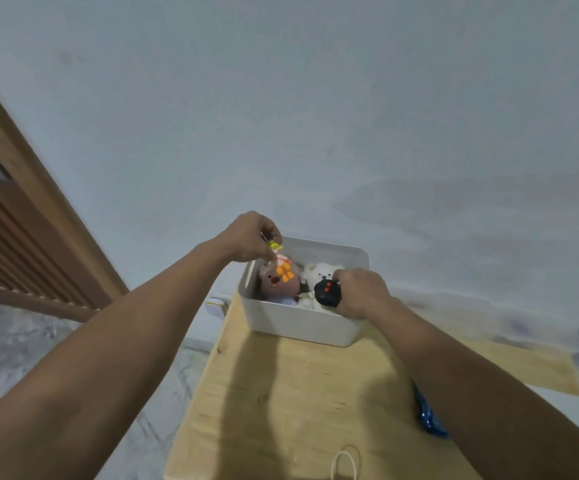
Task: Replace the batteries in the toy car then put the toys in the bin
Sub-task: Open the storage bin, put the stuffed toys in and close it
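Observation:
A white bin [298,322] stands at the far end of the wooden table [281,393]. Inside it lie a brown plush toy [279,284] and a white plush bear [321,273]. My left hand [250,237] pinches a small orange and yellow figure [281,261] by its top, hanging over the bin's left side. My right hand [361,292] grips a black remote with red buttons [328,291] just above the bin's right side. A blue object [428,415], mostly hidden under my right forearm, lies on the table.
A pale wall rises right behind the bin. A wooden slatted door [21,237] stands at the left. A white loop of cord [343,462] lies at the table's near edge. A small white fitting [216,306] sits at the table's far left corner.

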Demonstrator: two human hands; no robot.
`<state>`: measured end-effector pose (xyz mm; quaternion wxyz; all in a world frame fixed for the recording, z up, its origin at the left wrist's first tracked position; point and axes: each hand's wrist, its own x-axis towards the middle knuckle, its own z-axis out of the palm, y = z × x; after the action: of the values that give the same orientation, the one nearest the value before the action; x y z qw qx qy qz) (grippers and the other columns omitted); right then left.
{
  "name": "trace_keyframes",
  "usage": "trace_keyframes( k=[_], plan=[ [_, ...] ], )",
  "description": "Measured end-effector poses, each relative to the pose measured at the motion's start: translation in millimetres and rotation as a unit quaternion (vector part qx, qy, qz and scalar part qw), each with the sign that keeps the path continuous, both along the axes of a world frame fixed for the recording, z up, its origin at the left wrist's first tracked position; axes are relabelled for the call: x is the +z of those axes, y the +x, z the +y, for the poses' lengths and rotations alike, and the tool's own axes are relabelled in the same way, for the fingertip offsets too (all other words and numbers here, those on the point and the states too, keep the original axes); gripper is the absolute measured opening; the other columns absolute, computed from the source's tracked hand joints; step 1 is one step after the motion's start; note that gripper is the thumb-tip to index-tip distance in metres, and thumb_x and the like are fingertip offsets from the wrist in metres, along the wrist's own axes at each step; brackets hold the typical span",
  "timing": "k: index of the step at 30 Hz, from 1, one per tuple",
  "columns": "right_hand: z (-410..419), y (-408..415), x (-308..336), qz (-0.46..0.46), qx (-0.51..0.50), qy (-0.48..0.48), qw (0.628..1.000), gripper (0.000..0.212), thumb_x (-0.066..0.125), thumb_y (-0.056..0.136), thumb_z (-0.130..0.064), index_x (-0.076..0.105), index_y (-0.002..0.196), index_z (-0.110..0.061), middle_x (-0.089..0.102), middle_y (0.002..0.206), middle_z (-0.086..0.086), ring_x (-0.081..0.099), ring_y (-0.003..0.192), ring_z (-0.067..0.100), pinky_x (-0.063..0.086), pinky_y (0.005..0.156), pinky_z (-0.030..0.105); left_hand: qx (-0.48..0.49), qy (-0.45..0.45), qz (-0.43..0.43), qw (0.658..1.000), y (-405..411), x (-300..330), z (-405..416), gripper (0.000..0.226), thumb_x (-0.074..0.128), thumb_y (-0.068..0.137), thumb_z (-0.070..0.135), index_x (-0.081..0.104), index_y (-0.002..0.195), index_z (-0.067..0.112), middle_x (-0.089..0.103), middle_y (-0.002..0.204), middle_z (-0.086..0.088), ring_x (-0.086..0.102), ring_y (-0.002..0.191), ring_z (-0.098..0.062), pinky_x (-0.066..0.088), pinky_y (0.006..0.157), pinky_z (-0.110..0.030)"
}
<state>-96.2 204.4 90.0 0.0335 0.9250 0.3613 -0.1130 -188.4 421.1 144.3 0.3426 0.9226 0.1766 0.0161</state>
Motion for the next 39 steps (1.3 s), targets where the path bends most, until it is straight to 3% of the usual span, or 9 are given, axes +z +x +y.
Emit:
trace_keyframes(
  k=[6, 11, 15, 17, 20, 25, 28, 35, 39],
  plan=[
    [10, 5, -2, 0.024, 0.055, -0.076, 0.995, 0.036, 0.058, 0.087, -0.024, 0.059, 0.123, -0.027, 0.062, 0.121, 0.005, 0.057, 0.114, 0.027, 0.046, 0.093, 0.039, -0.005, 0.028, 0.003, 1.000, 27, -14, -1, 0.028, 0.082, 0.071, 0.010, 0.067, 0.095, 0.010, 0.066, 0.103, -0.007, 0.058, 0.081, -0.017, 0.046, 0.071, -0.025],
    [11, 10, -7, 0.065, 0.057, -0.070, 0.994, 0.040, 0.056, 0.088, -0.012, 0.059, 0.126, -0.024, 0.060, 0.124, 0.009, 0.057, 0.115, 0.030, 0.048, 0.092, 0.037, -0.019, 0.058, 0.041, 0.997, 48, -36, -5, 0.035, 0.083, 0.071, 0.013, 0.068, 0.102, 0.007, 0.066, 0.103, -0.006, 0.059, 0.090, -0.019, 0.045, 0.074, -0.024],
    [10, 16, -10, 0.104, 0.045, -0.044, 0.993, 0.045, 0.057, 0.084, -0.009, 0.060, 0.126, -0.023, 0.062, 0.124, 0.009, 0.059, 0.113, 0.030, 0.050, 0.089, 0.036, -0.040, 0.113, 0.096, 0.988, 64, -56, -14, 0.038, 0.084, 0.068, 0.023, 0.069, 0.103, 0.022, 0.067, 0.108, 0.004, 0.062, 0.099, -0.016, 0.050, 0.085, -0.031],
    [10, 18, -12, 0.124, 0.039, -0.031, 0.991, 0.047, 0.059, 0.080, -0.008, 0.060, 0.125, -0.022, 0.064, 0.121, 0.009, 0.060, 0.110, 0.030, 0.053, 0.087, 0.036, -0.051, 0.117, 0.116, 0.985, 72, -66, -18, 0.036, 0.083, 0.069, 0.023, 0.069, 0.102, 0.025, 0.067, 0.103, 0.007, 0.061, 0.092, -0.014, 0.050, 0.077, -0.028],
    [9, 20, -13, 0.139, 0.031, -0.019, 0.990, 0.050, 0.060, 0.078, -0.007, 0.060, 0.125, -0.022, 0.064, 0.120, 0.009, 0.060, 0.109, 0.030, 0.053, 0.086, 0.034, -0.083, 0.079, 0.125, 0.986, 82, -77, -26, 0.034, 0.078, 0.075, 0.008, 0.070, 0.107, 0.013, 0.064, 0.096, 0.002, 0.057, 0.089, -0.015, 0.039, 0.071, -0.021],
    [7, 21, -12, 0.156, 0.019, -0.002, 0.988, 0.050, 0.057, 0.080, -0.007, 0.057, 0.129, -0.019, 0.062, 0.123, 0.010, 0.058, 0.111, 0.029, 0.051, 0.089, 0.035, -0.090, 0.073, 0.121, 0.986, 90, -99, -32, 0.042, 0.075, 0.073, 0.001, 0.068, 0.113, 0.012, 0.064, 0.122, 0.002, 0.059, 0.110, -0.019, 0.046, 0.087, -0.023],
    [6, 22, -13, 0.149, 0.009, 0.011, 0.989, 0.050, 0.055, 0.082, -0.007, 0.056, 0.130, -0.020, 0.059, 0.126, 0.011, 0.057, 0.114, 0.030, 0.049, 0.092, 0.035, -0.085, 0.083, 0.101, 0.988, 89, -110, -32, 0.044, 0.071, 0.073, 0.003, 0.068, 0.115, 0.016, 0.065, 0.125, -0.001, 0.059, 0.112, -0.019, 0.047, 0.097, -0.028],
    [3, 19, -18, 0.127, -0.006, 0.049, 0.991, 0.055, 0.055, 0.080, -0.003, 0.055, 0.133, -0.019, 0.060, 0.128, 0.008, 0.056, 0.115, 0.029, 0.048, 0.093, 0.035, -0.065, 0.078, 0.077, 0.992, 82, -113, -32, 0.039, 0.065, 0.080, 0.006, 0.067, 0.117, 0.018, 0.064, 0.119, -0.003, 0.059, 0.107, -0.021, 0.047, 0.087, -0.026],
    [-8, 19, -16, 0.090, -0.018, 0.129, 0.987, 0.052, 0.054, 0.076, 0.002, 0.061, 0.126, -0.014, 0.062, 0.122, 0.008, 0.057, 0.113, 0.029, 0.047, 0.095, 0.036, -0.050, 0.092, 0.050, 0.993, 78, -107, -34, 0.035, 0.064, 0.082, 0.011, 0.067, 0.116, 0.018, 0.063, 0.118, -0.004, 0.059, 0.107, -0.023, 0.048, 0.088, -0.030]
  ],
)
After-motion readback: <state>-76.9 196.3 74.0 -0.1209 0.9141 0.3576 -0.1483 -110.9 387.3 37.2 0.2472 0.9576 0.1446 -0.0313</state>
